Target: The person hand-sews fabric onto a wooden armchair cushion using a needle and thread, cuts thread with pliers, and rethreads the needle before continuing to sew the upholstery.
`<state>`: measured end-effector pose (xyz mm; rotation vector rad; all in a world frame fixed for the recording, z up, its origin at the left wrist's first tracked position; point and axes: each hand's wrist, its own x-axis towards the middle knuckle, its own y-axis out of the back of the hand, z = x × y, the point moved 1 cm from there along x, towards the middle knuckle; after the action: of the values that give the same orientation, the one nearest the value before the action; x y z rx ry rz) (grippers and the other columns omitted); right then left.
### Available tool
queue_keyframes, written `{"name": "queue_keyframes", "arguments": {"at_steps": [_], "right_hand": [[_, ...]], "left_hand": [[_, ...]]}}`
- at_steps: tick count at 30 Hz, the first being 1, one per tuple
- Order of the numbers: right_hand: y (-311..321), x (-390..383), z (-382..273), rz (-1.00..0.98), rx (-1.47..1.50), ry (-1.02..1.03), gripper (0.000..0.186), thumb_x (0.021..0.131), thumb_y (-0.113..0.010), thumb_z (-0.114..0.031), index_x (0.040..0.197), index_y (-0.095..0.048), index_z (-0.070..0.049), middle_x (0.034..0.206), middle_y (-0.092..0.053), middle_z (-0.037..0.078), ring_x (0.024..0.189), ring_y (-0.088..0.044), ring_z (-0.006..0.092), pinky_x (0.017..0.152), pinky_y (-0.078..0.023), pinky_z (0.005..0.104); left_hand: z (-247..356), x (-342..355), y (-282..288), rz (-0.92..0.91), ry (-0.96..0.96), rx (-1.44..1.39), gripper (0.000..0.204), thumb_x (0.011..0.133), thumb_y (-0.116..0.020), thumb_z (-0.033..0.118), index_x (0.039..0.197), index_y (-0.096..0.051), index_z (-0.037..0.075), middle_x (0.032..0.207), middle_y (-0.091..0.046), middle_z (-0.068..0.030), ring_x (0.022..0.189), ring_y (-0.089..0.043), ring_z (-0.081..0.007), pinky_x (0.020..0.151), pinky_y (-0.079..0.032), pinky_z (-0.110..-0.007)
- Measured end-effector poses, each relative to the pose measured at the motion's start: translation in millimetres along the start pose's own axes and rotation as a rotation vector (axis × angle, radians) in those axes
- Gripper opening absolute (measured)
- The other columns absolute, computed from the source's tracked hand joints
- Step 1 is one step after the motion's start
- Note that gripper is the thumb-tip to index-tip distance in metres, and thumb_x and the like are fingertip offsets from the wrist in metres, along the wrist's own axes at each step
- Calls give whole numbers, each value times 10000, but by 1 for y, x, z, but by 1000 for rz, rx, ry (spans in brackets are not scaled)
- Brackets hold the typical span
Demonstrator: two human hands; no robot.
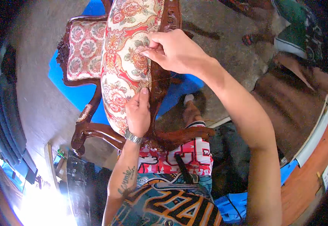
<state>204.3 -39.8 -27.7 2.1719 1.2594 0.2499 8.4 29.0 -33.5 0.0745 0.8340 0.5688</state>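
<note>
A floral-upholstered seat [118, 60] fills the upper middle, framed in carved dark wood [171, 17]. My left hand [137, 113], watch at the wrist, grips the seat's right edge low down, thumb pressed on the fabric. My right hand [177, 51] is higher on the same edge, thumb and forefinger drawn together against the cloth; what lies between them is too small to make out. A fine strand appears to trail near the seam below it. To the left is a smaller floral padded panel [84, 49] in a carved frame.
The chair rests over a blue mat [60, 75] on a grey floor. Another person's sandalled foot [248, 39] shows at upper right, beside green cloth [290, 26]. Brown material [284, 109] lies at right, near an orange board [314, 162]. Dark sheets [7, 116] line the left.
</note>
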Motion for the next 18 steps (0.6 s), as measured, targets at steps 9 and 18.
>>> {"name": "queue_keyframes", "arguments": {"at_steps": [9, 18], "right_hand": [[-7, 5, 10, 62, -73, 194, 291, 845, -576, -314, 779, -559, -32, 663, -599, 198, 667, -606, 392, 588, -475, 483], [-17, 3, 13, 96, -43, 59, 248, 838, -611, -286, 799, -565, -46, 691, -594, 170, 642, -569, 382, 579, -435, 455]], "left_hand": [[11, -7, -1, 13, -86, 163, 418, 947, -477, 312, 674, -509, -2, 526, -393, -7, 507, -334, -92, 470, -300, -294], [99, -65, 33, -119, -656, 799, 426, 872, -560, 163, 1251, -469, -10, 1193, -516, -202, 1031, -536, -271, 722, -441, -284]]}}
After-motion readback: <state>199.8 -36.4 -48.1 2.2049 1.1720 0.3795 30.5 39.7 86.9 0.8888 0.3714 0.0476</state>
